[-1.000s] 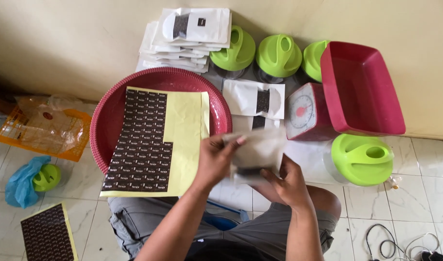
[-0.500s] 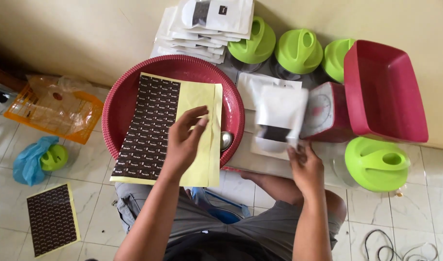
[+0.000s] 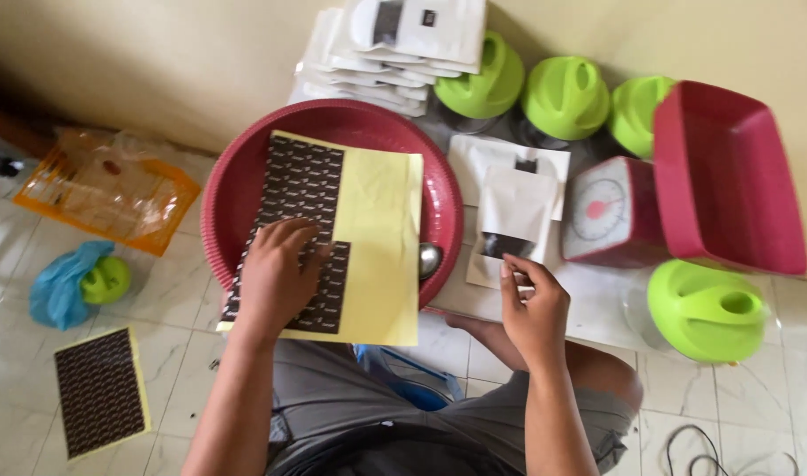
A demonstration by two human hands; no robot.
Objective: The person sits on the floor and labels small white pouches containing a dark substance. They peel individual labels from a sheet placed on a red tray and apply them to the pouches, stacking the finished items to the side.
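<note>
A yellow backing sheet [image 3: 377, 238] half covered with small dark stickers [image 3: 302, 185] lies across a round red basin [image 3: 236, 185]. My left hand [image 3: 276, 273] rests on the sticker rows near the sheet's lower left, fingers curled on the stickers. To the right, my right hand [image 3: 531, 304] holds the lower edge of a white pouch [image 3: 514, 211] with a dark window, which lies on the floor over another white pouch [image 3: 483, 159]. A metal spoon [image 3: 429, 258] peeks out of the basin beside the sheet.
A stack of white pouches [image 3: 403, 44] sits at the back. Three green lids [image 3: 566, 92] stand behind a red scale [image 3: 610, 211] and red rectangular tub [image 3: 729, 176]; another green-lidded jar [image 3: 707, 308] is right. A second sticker sheet [image 3: 99, 388], blue bag [image 3: 64, 282] and orange-edged packet [image 3: 113, 189] lie left.
My left hand left the pouch and moved left onto the sticker sheet. My right hand lowered the white pouch onto the floor beside the basin.
</note>
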